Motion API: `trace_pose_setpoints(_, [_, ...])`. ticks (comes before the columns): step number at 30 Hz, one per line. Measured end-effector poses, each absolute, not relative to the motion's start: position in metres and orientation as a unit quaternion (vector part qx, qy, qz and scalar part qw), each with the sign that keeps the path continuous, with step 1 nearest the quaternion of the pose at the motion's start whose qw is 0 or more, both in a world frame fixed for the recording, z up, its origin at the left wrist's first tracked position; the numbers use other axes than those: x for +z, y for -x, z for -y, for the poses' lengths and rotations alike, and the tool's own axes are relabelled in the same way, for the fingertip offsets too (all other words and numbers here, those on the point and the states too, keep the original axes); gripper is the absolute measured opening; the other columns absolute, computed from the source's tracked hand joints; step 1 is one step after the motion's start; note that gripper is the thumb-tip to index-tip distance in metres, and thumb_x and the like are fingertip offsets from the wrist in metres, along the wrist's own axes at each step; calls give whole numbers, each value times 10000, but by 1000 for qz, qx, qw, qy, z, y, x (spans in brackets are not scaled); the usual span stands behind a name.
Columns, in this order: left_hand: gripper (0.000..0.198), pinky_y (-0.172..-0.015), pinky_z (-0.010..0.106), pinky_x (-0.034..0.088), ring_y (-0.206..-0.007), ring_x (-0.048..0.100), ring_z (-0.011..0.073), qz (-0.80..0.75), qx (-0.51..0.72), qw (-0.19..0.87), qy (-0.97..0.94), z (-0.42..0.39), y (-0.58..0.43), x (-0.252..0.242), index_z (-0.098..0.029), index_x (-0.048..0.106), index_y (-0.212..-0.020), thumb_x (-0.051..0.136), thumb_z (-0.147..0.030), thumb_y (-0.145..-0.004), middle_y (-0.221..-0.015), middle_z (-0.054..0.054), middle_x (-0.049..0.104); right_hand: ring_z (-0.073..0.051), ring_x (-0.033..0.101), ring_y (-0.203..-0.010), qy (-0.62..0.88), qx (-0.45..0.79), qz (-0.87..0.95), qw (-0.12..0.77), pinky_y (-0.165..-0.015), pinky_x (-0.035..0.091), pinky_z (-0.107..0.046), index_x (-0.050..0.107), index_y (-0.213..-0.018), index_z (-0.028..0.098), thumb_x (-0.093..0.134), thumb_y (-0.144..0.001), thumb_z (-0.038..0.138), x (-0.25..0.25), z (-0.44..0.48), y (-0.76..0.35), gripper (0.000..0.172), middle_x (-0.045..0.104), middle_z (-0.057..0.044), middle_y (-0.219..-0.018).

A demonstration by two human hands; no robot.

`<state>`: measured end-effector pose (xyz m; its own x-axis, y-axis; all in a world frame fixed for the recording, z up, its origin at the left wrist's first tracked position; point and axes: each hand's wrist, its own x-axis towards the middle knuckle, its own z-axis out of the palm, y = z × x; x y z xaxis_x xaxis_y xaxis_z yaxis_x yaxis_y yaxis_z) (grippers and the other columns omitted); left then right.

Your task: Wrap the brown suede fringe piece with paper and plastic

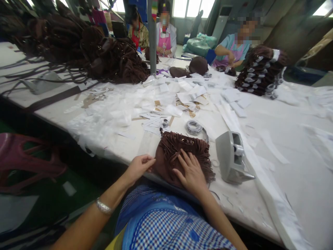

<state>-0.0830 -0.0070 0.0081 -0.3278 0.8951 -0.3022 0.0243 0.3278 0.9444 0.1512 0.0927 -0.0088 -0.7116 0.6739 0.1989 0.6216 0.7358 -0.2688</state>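
Note:
A brown fringed suede bag (182, 147) lies at the near edge of the white table (286, 180), right in front of me. My right hand (191, 172) rests flat on its fringe, fingers spread. My left hand (139, 166) pinches the bag's left edge with fingers curled together. A silver bracelet sits on my left wrist.
A grey tape dispenser (232, 156) stands just right of the bag. Scattered white paper slips (182, 93) and a coil of rings (194, 126) cover the middle. Piles of brown bags (104, 52) sit far left, a stack (257, 71) far right. Other people work across the table.

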Motion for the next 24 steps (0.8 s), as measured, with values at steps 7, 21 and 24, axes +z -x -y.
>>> trace_pose_setpoints(7, [411,-512,282,540,-578,663,191,-737,465,394,-293,29,80,-6,-111,675,-947,595,-500,-843,-688,61,685,-376,275,-1429,347,95,923,137,-1161,260,-550,456,-1455,219,485,-943,553,-7,-92,-151,612,290,-37,-1586])
trace_pose_setpoints(21, [599,-1141,552,316,-1449,289,324,-588,176,-1,-790,-18,7,-13,-161,333,-1503,466,-395,-967,-1562,142,344,-293,256,-1452,393,96,904,139,-1208,123,-531,443,-1458,280,526,-935,401,5,-85,-185,543,339,-15,-1566])
trace_pose_setpoints(24, [603,-1139,545,314,-1461,256,330,-611,160,-18,-775,-19,19,-20,-164,342,-1500,458,-410,-962,-1580,145,303,-254,361,-1406,477,92,852,198,-1181,232,-516,526,-1396,254,427,-976,266,-1,-76,-232,431,463,-61,-1488])
